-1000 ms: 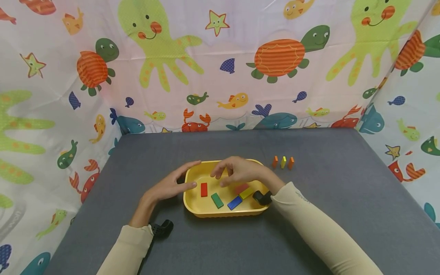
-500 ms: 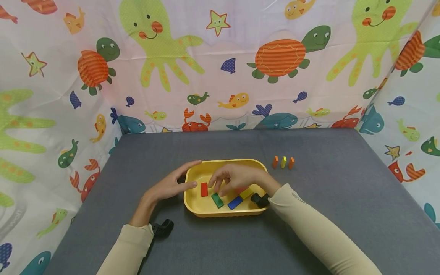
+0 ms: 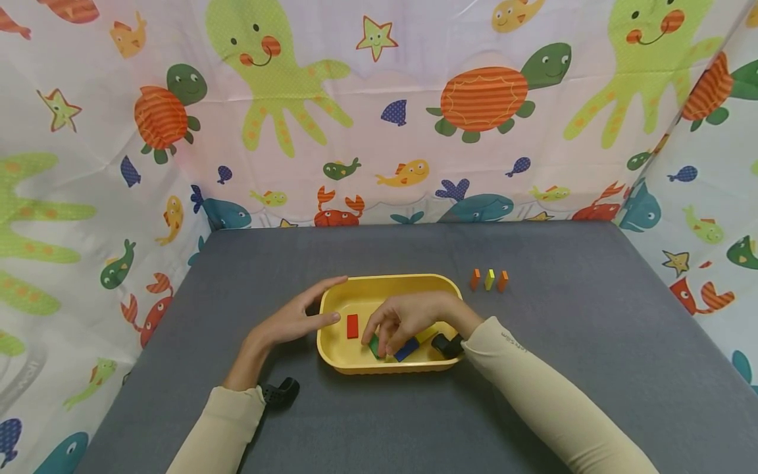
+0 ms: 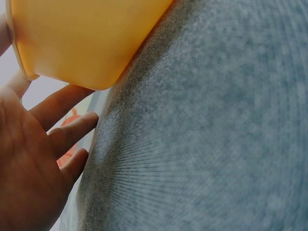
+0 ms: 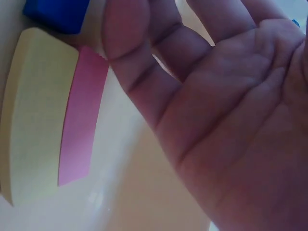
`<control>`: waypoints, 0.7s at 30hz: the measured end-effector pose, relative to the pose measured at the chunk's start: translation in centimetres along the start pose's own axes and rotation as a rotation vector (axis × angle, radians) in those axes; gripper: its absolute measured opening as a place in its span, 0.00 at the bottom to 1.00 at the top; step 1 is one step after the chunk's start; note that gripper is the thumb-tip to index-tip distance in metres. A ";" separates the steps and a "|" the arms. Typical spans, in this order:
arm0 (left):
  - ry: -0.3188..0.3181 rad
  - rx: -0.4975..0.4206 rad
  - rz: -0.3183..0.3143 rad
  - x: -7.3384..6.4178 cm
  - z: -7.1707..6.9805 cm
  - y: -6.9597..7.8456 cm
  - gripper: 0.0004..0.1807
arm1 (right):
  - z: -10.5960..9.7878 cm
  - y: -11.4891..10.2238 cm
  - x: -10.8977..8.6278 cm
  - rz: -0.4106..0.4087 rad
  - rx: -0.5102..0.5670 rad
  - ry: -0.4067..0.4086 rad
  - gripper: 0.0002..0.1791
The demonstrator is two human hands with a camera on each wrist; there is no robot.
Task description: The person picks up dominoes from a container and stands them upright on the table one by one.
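A yellow plastic tray [image 3: 391, 370] stands on the grey table. My left hand [image 3: 296, 319] rests at its left end, thumb over the rim and fingers fairly straight along the outer wall. Inside the tray, my right hand [image 3: 411, 319] reaches down, thumb and fingertips on either side of a green block [image 3: 374, 345], pinching it and partly covering it. To the left lies a red block [image 3: 352, 326]. A blue block [image 3: 406, 349] is right of the thumb. In the right wrist view, a pale yellow block [image 5: 36, 115] lies against a pink block [image 5: 83, 120].
Behind the tray's right corner, an orange block [image 3: 476, 280], a yellow block [image 3: 489, 280] and another orange block [image 3: 503, 282] stand upright in a row on the grey table [image 3: 568, 329]. A curtain [image 3: 385, 131] with sea animals hangs around the back and sides.
My right hand has come down from above the tray to the green block, and its fingers have closed in there. The left hand stays at the tray's left end.
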State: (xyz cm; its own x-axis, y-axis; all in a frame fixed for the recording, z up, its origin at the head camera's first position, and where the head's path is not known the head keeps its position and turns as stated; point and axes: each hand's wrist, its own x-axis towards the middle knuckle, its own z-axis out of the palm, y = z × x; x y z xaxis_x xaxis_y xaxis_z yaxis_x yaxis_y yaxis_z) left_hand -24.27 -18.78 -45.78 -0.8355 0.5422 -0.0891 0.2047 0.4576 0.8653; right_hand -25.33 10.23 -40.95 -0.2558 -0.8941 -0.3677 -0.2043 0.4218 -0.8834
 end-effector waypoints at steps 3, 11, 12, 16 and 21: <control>-0.003 -0.002 0.002 0.0 0.0 0.0 0.38 | 0.0 0.0 -0.1 0.019 0.008 -0.007 0.22; 0.001 0.002 0.009 0.1 0.0 0.0 0.38 | -0.6 -0.1 -0.7 0.054 -0.072 0.084 0.23; 0.002 0.001 0.011 0.1 0.0 0.0 0.39 | -0.7 -0.1 -0.7 0.051 -0.072 0.091 0.23; 0.005 0.008 0.011 0.0 0.0 0.0 0.39 | -0.7 -0.1 -0.6 0.022 -0.064 0.098 0.22; 0.006 0.012 0.005 0.0 0.1 0.0 0.38 | -0.5 -0.3 -0.4 -0.004 -0.068 0.087 0.22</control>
State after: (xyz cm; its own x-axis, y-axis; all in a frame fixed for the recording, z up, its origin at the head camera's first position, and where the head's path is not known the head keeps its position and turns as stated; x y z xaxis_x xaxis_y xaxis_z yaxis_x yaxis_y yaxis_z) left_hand -24.23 -18.72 -45.79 -0.8375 0.5404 -0.0813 0.2153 0.4631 0.8598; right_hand -25.70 10.53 -40.40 -0.3352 -0.8806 -0.3348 -0.2682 0.4299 -0.8621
